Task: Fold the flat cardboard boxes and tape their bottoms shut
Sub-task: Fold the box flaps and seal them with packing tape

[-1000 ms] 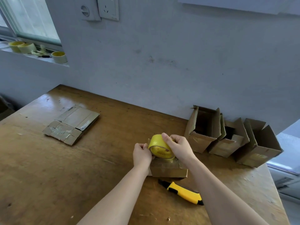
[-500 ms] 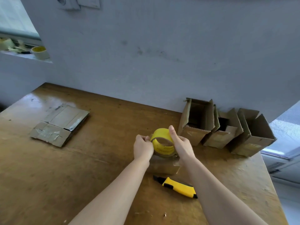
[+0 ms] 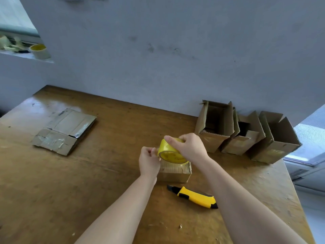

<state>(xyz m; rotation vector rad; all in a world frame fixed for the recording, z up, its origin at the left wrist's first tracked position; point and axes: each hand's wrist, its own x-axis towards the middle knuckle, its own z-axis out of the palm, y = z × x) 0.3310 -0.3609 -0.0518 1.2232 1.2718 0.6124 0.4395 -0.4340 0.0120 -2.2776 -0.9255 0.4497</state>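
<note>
- Knife (image 3: 193, 197) lies just nearer than both hands.
- Box (image 3: 173, 172) sits directly under the hands.
- Right hand (image 3: 190, 147) is clamped over the tape roll (image 3: 169, 153) from above, with the roll on the box top.
- Left hand (image 3: 149, 160) has curled fingers pinching the roll's left edge.
- Three open boxes (image 3: 246, 134) stand beyond the right hand.
- Flat cardboard (image 3: 65, 130) lies far left of the left hand.

- You're working in even, cool daylight; it enters by the pale window (image 3: 12, 16) at upper left.
- Glare washes the far left corner of the worn brown wooden table (image 3: 52, 191) and glints off the clear tape (image 3: 52, 141) on the flattened brown cardboard box (image 3: 70, 124).
- Shadows soft, weak-edged.
- Centre sharp; upper left corner smeared.
- Wide lens bows table edges and the grey-blue wall (image 3: 175, 50) toward the frame borders.
</note>
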